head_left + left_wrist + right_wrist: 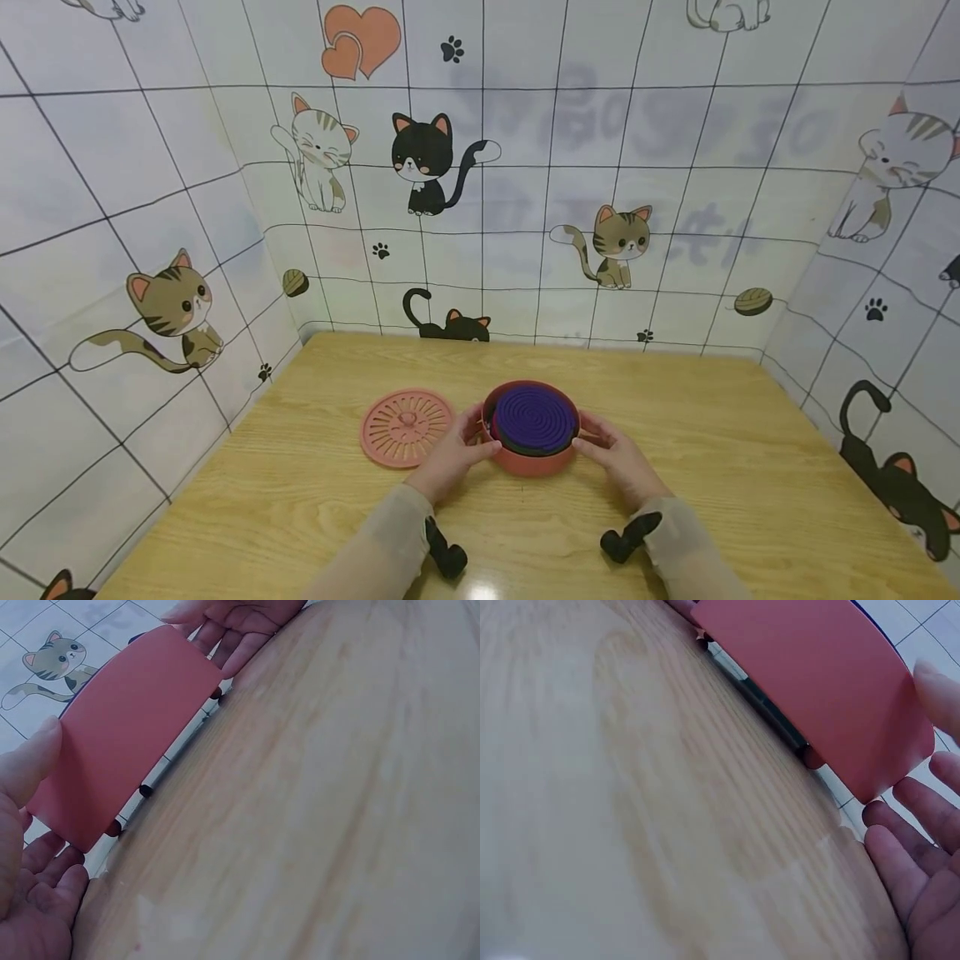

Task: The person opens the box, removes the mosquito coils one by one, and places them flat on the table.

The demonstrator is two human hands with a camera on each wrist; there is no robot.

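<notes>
A round coral-red mosquito coil holder (pixel 528 467) is between the two hands near the middle of the table. On top inside it lies a dark blue-purple spiral coil (pixel 535 417), with a dark green layer showing beneath its edge. The left hand (pixel 450 454) grips the holder's left side, thumb at the near wall and fingers around the back and underside. From the right, the right hand (pixel 618 458) holds the opposite side the same way. Small round feet show under the holder (pixel 135 735) in the left wrist view.
A pink slotted round lid (pixel 386 429) with a small knob lies flat on the wooden table (pixel 675 400), just left of the holder and close to the left hand. Cat-printed sheeting (pixel 525 183) encloses the table at the back and sides.
</notes>
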